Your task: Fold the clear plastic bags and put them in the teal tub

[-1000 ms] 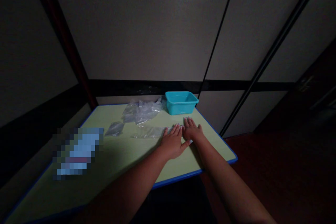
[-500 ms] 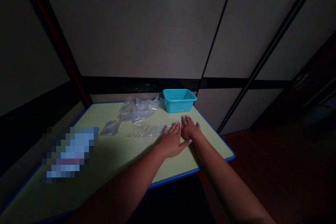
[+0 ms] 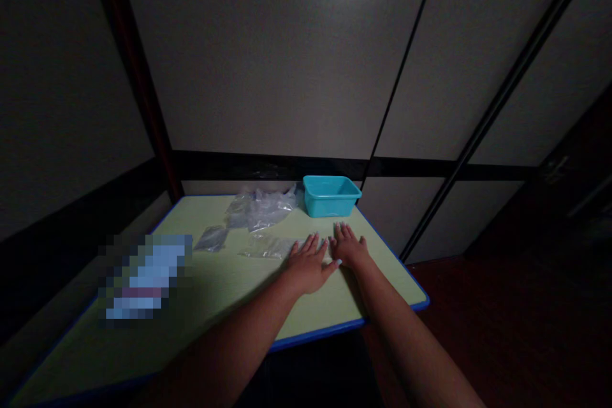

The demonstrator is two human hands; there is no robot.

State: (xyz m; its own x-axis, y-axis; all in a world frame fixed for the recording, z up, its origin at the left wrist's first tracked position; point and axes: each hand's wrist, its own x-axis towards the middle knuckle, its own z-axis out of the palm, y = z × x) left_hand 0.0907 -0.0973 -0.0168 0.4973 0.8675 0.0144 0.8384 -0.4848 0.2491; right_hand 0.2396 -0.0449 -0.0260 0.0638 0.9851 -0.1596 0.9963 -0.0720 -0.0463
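Note:
A clear plastic bag [image 3: 265, 247] lies flat on the light green table [image 3: 229, 306]. My left hand [image 3: 308, 268] rests palm down on the bag's right part, fingers spread, and covers some of it. Just to its right, my right hand [image 3: 349, 246] lies flat with its fingers apart, at the bag's right end; whether it touches the bag I cannot tell. Beyond my hands stands a turquoise plastic basin [image 3: 331, 205], with no contents visible from here.
Crumpled clear plastic bags [image 3: 268, 207] lie at the back of the table, left of the basin. A small greyish plastic packet [image 3: 211, 238] sits nearer. At the left is a pixelated bluish item [image 3: 153, 274]. Cabinet panels [image 3: 287, 76] rise behind the table's blue edge.
My left hand has slid slightly left over the bag, away from my right hand, with fingers more spread. The camera view has shifted a little. The basin and other bags stay put.

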